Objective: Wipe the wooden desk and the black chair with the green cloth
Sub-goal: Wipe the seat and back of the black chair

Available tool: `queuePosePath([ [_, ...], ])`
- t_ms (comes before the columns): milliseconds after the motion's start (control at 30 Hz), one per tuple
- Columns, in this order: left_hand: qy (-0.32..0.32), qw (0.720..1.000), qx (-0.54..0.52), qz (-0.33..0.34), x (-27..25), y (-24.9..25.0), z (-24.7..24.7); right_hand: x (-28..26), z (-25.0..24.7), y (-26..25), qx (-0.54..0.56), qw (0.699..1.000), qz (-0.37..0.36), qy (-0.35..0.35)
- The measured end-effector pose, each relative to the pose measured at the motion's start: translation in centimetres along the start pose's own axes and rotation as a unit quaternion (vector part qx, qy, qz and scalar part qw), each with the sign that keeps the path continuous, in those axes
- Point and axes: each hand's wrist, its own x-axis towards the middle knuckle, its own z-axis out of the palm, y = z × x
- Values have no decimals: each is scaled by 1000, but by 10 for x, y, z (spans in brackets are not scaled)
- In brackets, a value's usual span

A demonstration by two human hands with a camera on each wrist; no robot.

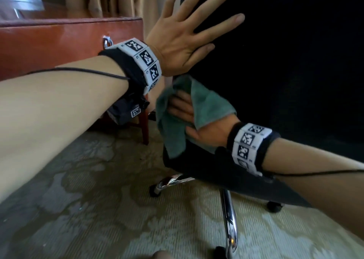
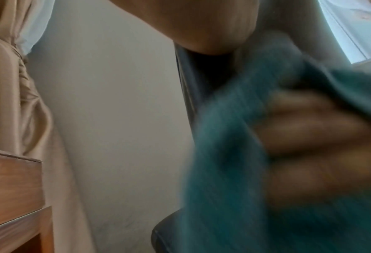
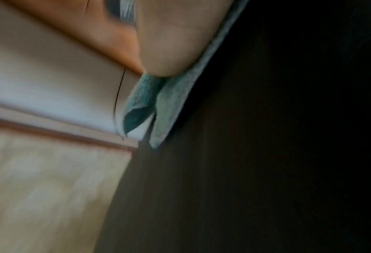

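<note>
Green cloth hides right hand fingertips.

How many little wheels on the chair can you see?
3: one wheel left under the seat, one right by the arm, one at the bottom edge. Others may be hidden.

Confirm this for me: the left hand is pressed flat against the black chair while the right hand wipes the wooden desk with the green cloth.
Not the desk. In the head view the right hand wipes the black chair with the green cloth; the wooden desk stands untouched to the left. The left hand does press flat on the chair.
</note>
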Motion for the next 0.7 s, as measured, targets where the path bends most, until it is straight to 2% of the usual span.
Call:
queuePosePath([
  [33, -8, 1000, -1, 12, -1, -11, 3, 11, -20, 2, -53, 997, 2, 65],
  [100, -33, 999, -12, 13, -4, -16, 6, 31, -31, -7, 25, 985, 70, 153],
  [133, -32, 999, -22, 19, -5, -18, 6, 35, -26, -13, 58, 989, 54, 125],
  [200, -46, 999, -21, 17, -10, -27, 5, 30, 25, -32, 269, 960, -3, 81],
  [233, -58, 998, -8, 19, -12, -30, 3, 27, 56, -33, 270, 957, -7, 105],
  [267, -67, 998, -4, 18, -14, -31, 3, 19, 77, -37, 186, 978, -24, 94],
  [300, -75, 997, 3, 13, -16, -30, 1, 17, 89, -39, 181, 982, -32, 49],
  [333, -81, 997, 5, 7, -16, -28, -2, 12, 98, -39, 174, 985, -8, 4],
  [400, -88, 996, 5, -6, -15, -23, -1, 1, 104, -35, 191, 979, 52, -43],
  [467, -96, 995, -6, -27, -14, -21, 1, -12, 101, -27, 201, 978, 21, -55],
  [533, -99, 994, -18, -36, -13, -19, 2, -22, 90, -7, 191, 982, -7, -13],
  [600, -115, 992, -30, -41, -12, -17, 0, -21, 66, 13, 153, 985, -1, 80],
  [667, -116, 992, -34, -45, -13, -13, -1, -14, 42, 25, 106, 976, -15, 189],
  [700, -113, 992, -35, -48, -13, -13, -2, -10, 41, 22, 104, 975, -8, 197],
])
